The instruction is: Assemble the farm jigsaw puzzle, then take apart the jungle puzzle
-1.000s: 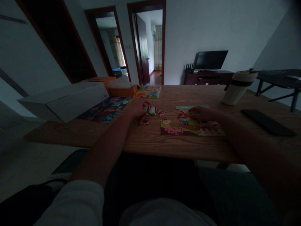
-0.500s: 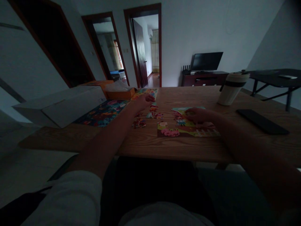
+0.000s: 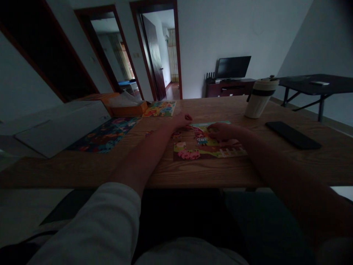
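My left hand point(image 3: 183, 120) is closed in a pinch at the upper left of a partly joined jigsaw puzzle point(image 3: 209, 151). A reddish puzzle piece point(image 3: 189, 127) shows under its fingertips, partly hidden and dim. My right hand point(image 3: 223, 131) rests on the puzzle's right half, fingers curved and apart, with no piece visible in them. The joined part shows a pink pig, a figure in blue and a white fence. Several loose puzzle pieces point(image 3: 176, 135) lie left of it, partly behind my left forearm.
A dark picture sheet point(image 3: 110, 134) and a bright one point(image 3: 161, 109) lie to the left, near a white box point(image 3: 63, 123) and an orange box point(image 3: 129, 109). On the right stand a cup point(image 3: 260, 98) and a flat black object point(image 3: 292, 135). The wooden table's front edge point(image 3: 193, 180) is close to me.
My left hand has moved right, up to the puzzle's left edge, and the reddish piece has moved with it. My right hand stays on the puzzle. The camera view has shifted right.
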Available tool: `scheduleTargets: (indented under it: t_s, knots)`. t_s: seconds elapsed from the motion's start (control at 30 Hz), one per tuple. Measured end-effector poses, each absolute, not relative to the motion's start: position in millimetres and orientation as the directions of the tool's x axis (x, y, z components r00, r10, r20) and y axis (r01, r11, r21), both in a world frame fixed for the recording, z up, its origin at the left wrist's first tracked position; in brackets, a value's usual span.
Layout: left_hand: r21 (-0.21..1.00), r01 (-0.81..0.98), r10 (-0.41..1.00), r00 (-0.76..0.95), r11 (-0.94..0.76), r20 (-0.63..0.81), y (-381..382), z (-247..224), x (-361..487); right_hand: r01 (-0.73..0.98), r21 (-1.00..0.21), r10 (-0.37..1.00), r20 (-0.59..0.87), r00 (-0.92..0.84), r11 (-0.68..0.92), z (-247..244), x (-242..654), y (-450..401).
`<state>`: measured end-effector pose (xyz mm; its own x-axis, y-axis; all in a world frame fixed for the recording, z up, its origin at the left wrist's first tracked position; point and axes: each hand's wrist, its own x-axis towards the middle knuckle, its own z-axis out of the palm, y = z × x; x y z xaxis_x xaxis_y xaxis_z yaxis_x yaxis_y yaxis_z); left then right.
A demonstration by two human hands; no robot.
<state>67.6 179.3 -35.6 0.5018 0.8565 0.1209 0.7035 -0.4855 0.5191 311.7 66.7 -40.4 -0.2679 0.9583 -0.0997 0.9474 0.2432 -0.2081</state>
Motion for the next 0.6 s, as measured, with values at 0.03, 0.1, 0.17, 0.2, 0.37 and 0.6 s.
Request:
scheduleTargets:
  t_s: [0.03, 0.1, 0.17, 0.2, 0.37, 0.6]
  knots:
    - [0.5, 0.706, 0.841, 0.534, -0.502, 0.092, 178, -35, 64, 0.944, -0.216, 0.956, -0.102, -0.276, 0.249, -42, 313, 68]
    - [0.453, 0.699, 0.795, 0.606, -0.553, 0.035, 173, -34, 57, 0.94, -0.228, 0.952, -0.112, -0.284, 0.254, -44, 314, 71]
    - [0.389, 0.698, 0.762, 0.648, -0.601, 0.016, 167, -33, 50, 0.94, -0.235, 0.953, -0.119, -0.28, 0.247, -45, 314, 73]
    - [0.359, 0.704, 0.758, 0.652, -0.613, 0.018, 164, -34, 48, 0.941, -0.239, 0.954, -0.12, -0.273, 0.239, -45, 313, 73]
    - [0.286, 0.736, 0.777, 0.628, -0.614, 0.053, 158, -37, 50, 0.94, -0.247, 0.954, -0.129, -0.272, 0.234, -44, 312, 74]
    - [0.221, 0.75, 0.775, 0.63, -0.623, 0.047, 164, -41, 59, 0.945, -0.231, 0.958, -0.114, -0.264, 0.233, -45, 314, 74]
